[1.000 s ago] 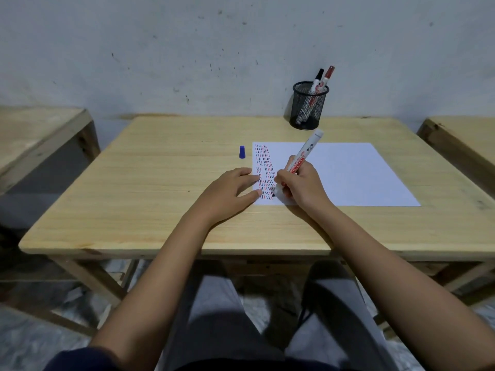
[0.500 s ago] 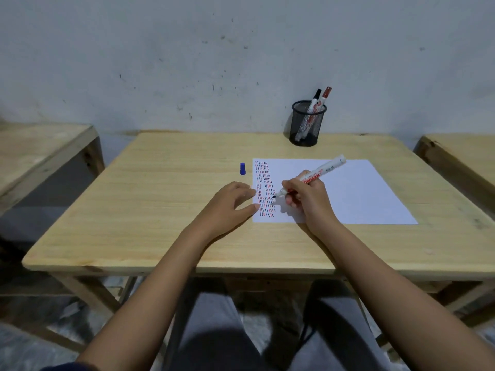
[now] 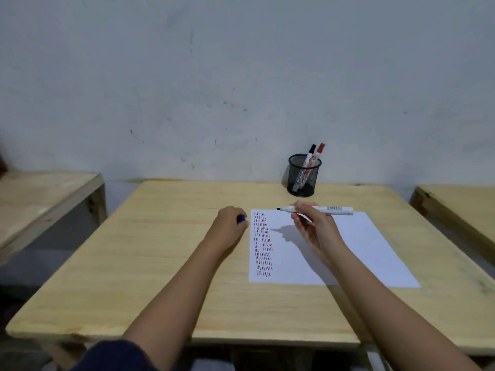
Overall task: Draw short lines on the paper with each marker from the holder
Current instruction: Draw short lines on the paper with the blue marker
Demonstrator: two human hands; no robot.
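Note:
A white sheet of paper (image 3: 348, 253) lies on the wooden table (image 3: 166, 258), with columns of short red, blue and black lines (image 3: 263, 243) down its left side. My right hand (image 3: 317, 228) holds an uncapped white marker (image 3: 321, 209) level above the paper's far edge, tip pointing left. My left hand (image 3: 227, 226) rests on the table just left of the paper, fingers closed on the blue cap (image 3: 242, 218). A black mesh holder (image 3: 304, 175) at the table's far edge contains a black-capped marker (image 3: 310, 153) and a red-capped marker (image 3: 320, 151).
A second wooden table (image 3: 48, 199) stands to the left and a third (image 3: 460, 207) to the right, each with a gap between. A grey wall rises right behind the holder.
My right hand lifted the marker off the paper and turned it level. My left hand slid forward from the paper's corner and closed on the blue cap. The camera tilted up.

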